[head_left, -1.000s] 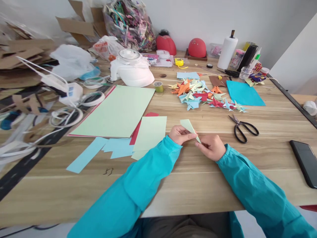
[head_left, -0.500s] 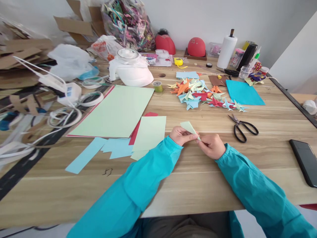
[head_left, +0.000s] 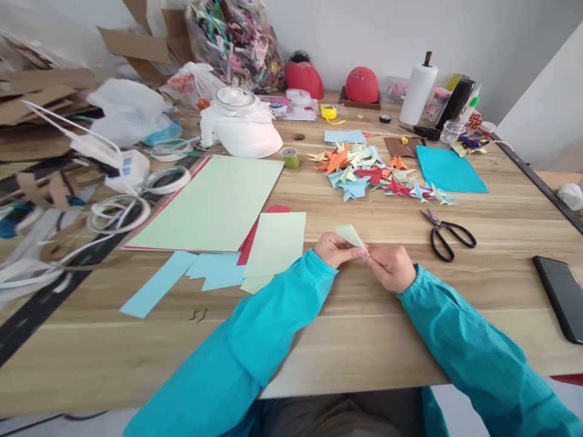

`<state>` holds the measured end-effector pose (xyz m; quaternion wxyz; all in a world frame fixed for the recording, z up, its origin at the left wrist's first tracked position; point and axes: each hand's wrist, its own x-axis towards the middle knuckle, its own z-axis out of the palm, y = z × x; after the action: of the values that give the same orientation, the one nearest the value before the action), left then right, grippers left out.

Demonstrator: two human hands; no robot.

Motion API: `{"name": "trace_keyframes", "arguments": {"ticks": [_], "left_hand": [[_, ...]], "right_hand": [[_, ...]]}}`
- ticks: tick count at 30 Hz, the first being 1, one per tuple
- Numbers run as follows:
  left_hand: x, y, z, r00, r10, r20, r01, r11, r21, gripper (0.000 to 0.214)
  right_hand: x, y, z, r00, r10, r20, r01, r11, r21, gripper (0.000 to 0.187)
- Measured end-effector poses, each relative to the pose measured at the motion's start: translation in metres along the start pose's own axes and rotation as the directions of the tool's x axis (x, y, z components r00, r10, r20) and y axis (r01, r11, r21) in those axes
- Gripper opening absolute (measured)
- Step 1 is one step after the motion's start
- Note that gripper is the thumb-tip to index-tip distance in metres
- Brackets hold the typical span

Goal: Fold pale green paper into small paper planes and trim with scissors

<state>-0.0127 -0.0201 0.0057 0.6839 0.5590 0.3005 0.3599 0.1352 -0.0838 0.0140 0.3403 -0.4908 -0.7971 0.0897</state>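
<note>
Over the bench [head_left: 328,346], the left hand [head_left: 331,249] grasps the folded pale-green paper [head_left: 349,235] while the fingers of the right hand [head_left: 390,267] seem pinched at its narrow end, so uneven pressure could skew the fold or tear it. Against a second ago, the hands sit closer together and less of that end shows
</note>
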Motion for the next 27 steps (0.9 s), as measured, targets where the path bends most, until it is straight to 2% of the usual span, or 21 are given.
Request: {"name": "trace_keyframes", "arguments": {"ticks": [4, 8, 12, 18, 23, 27], "left_hand": [[0.0021, -0.0008, -0.002, 0.999, 0.022, -0.025, -0.021, 0.999, 0.049, 0.031], [0.0033, -0.0022, -0.0028, 0.996, 0.086, 0.006, -0.086, 0.992, 0.093, 0.025], [0.0039, -0.0045, -0.0005, 0.998, 0.068, 0.006, -0.068, 0.998, -0.019, 0.025], [0.0046, -0.0068, 0.002, 0.998, 0.012, -0.054, -0.021, 0.983, -0.18, 0.025], [0.0066, -0.0087, 0.0001, 0.999, -0.035, -0.039, 0.025, 0.97, -0.24, 0.022], [0.0063, -0.0072, 0.001, 0.992, -0.024, -0.127, -0.016, 0.953, -0.303, 0.021]], "right_hand": [[0.0003, 0.0003, 0.002, 0.999, 0.04, 0.002, -0.04, 0.999, -0.002, 0.044], [0.0003, 0.001, 0.0031, 0.998, 0.064, 0.028, -0.066, 0.997, 0.041, 0.044], [0.0002, 0.0013, 0.0027, 0.997, 0.065, 0.035, -0.068, 0.994, 0.088, 0.043], [-0.0004, -0.0006, 0.0031, 0.998, 0.052, 0.038, -0.056, 0.992, 0.112, 0.042], [-0.0007, -0.0006, 0.0036, 0.994, 0.087, 0.072, -0.096, 0.986, 0.138, 0.043], [-0.0008, 0.0, 0.0035, 0.984, 0.133, 0.122, -0.153, 0.974, 0.169, 0.045]]}}
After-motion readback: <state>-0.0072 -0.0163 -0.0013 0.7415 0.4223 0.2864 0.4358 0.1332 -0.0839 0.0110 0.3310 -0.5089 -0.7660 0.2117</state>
